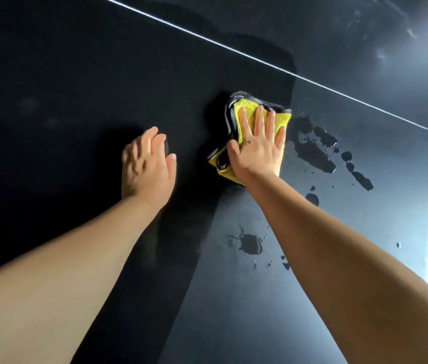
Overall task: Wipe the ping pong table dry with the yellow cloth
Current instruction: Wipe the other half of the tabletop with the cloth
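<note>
Several wet patches lie on the surface (76, 74), so treat the task as partly done at most. Nearest you, in the lower centre of the frame, a splashed puddle (250, 244) sits between your forearms, with small droplets (285, 264) just beside it, close against your right forearm. Farther up, a round spot (312, 199) lies to the right of that forearm. Beyond it, right of centre, the largest patch (312, 153) and a broken streak (357, 173) are not yet wiped. The left half of the frame shows no standing water, though deep shadow makes this hard to confirm.

Your left hand (147, 166) is at centre left, fingers loosely curled, holding nothing. Whether it rests on the surface or hovers above it cannot be told. Your right hand (257, 151) lies flat, fingers straight and spread, pressing the yellow cloth (243, 104) onto the surface. The cloth is bunched, with grey edging showing at its top and left, and its right edge is just beside the largest patch.

Past the cloth, a white line (207, 40) crosses the upper frame diagonally, and pale flecks (381, 56) show in the upper right.
</note>
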